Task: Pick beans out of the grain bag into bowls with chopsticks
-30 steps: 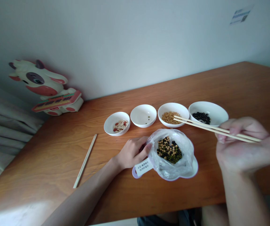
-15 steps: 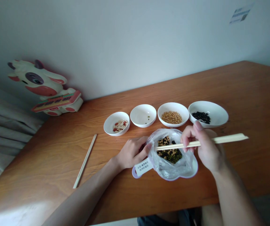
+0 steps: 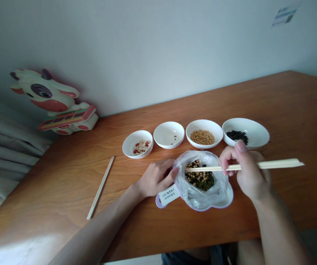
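A pair of chopsticks [image 3: 277, 163] is gripped in my right hand [image 3: 248, 173], pointing left so the tips lie over mixed beans [image 3: 201, 178]. Those yellow, black and green beans fill a clear plastic bag [image 3: 194, 200], which sits opened out in a white, purple-edged dish [image 3: 230, 197]. My left hand [image 3: 158, 178] pinches the bag's left rim between thumb and fingers. A printed white label [image 3: 169, 195] lies by the dish's handle, just below that hand. Whether the chopstick tips hold a bean is too small to tell.
Behind the dish stand white bowls in a row: one with nut pieces [image 3: 142, 146], one with a few green beans [image 3: 174, 139], one with soybeans [image 3: 202, 137], one with black beans [image 3: 237, 137]. Spare chopsticks [image 3: 101, 187] lie left. A cow toy [image 3: 56, 103] stands by the wall.
My right hand has shifted slightly right, and the chopsticks are now closer to level, with their tips a little higher in the picture. My left hand stays on the bag.
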Action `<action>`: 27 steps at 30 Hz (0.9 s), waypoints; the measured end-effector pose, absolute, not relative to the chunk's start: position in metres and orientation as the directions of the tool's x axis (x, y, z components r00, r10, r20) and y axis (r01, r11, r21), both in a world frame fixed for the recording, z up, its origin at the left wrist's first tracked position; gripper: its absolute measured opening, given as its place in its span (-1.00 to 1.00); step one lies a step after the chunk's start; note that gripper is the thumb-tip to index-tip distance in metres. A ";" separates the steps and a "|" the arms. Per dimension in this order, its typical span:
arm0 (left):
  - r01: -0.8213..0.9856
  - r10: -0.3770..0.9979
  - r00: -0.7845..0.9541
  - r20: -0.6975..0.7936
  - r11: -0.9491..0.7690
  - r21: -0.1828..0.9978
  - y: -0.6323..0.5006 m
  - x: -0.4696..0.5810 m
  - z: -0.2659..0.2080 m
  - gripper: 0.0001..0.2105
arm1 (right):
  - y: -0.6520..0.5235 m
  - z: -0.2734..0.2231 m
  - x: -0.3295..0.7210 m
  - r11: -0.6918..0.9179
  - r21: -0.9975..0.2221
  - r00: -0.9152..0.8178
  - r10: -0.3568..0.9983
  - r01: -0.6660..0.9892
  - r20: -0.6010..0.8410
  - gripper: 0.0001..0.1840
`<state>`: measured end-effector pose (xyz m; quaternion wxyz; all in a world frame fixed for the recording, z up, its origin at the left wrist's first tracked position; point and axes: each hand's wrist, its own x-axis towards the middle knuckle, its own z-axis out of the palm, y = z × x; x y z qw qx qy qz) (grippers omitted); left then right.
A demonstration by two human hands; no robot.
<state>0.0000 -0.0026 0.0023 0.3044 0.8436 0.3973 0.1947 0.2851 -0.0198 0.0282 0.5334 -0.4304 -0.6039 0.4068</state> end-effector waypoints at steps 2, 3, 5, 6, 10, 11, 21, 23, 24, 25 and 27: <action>0.541 0.783 0.615 0.094 -0.505 0.673 -0.002 0.000 0.002 -0.67 | -0.021 0.029 0.281 0.303 -0.950 -0.103 0.950 0.076 0.295 -0.27; 0.535 0.780 0.618 0.097 -0.508 0.676 -0.002 0.001 0.002 -0.67 | -0.022 0.029 0.279 0.305 -0.950 -0.126 0.947 0.072 0.295 -0.28; 0.525 0.776 0.623 0.100 -0.509 0.682 -0.002 0.001 0.002 -0.67 | -0.023 0.031 0.275 0.309 -0.948 -0.166 0.941 0.078 0.293 -0.30; 0.524 0.776 0.623 0.099 -0.508 0.684 -0.002 0.001 0.003 -0.67 | -0.024 0.031 0.273 0.311 -0.946 -0.179 0.939 0.087 0.292 -0.30; 0.532 0.781 0.618 0.094 -0.503 0.681 -0.003 0.001 0.003 -0.68 | -0.023 0.032 0.271 0.312 -0.945 -0.184 0.939 0.095 0.291 -0.31; 0.535 0.782 0.616 0.094 -0.503 0.678 -0.003 0.001 0.003 -0.68 | -0.023 0.032 0.272 0.312 -0.947 -0.169 0.940 0.079 0.296 -0.31; 0.530 0.783 0.614 0.102 -0.504 0.682 -0.003 0.000 0.001 -0.69 | -0.023 0.033 0.273 0.298 -0.954 -0.177 0.942 0.041 0.286 -0.30; 0.527 0.784 0.612 0.104 -0.503 0.685 -0.003 0.001 0.001 -0.69 | -0.024 0.034 0.271 0.306 -0.948 -0.206 0.937 0.085 0.284 -0.31; 0.526 0.783 0.612 0.106 -0.504 0.685 -0.003 0.001 0.002 -0.69 | -0.024 0.033 0.271 0.310 -0.945 -0.205 0.937 0.107 0.284 -0.31; 0.527 0.783 0.612 0.108 -0.506 0.682 -0.003 0.001 0.002 -0.69 | -0.024 0.033 0.272 0.312 -0.942 -0.198 0.938 0.128 0.284 -0.32; 0.534 0.784 0.610 0.113 -0.512 0.673 -0.003 0.001 0.001 -0.68 | -0.023 0.032 0.274 0.316 -0.936 -0.178 0.941 0.156 0.288 -0.32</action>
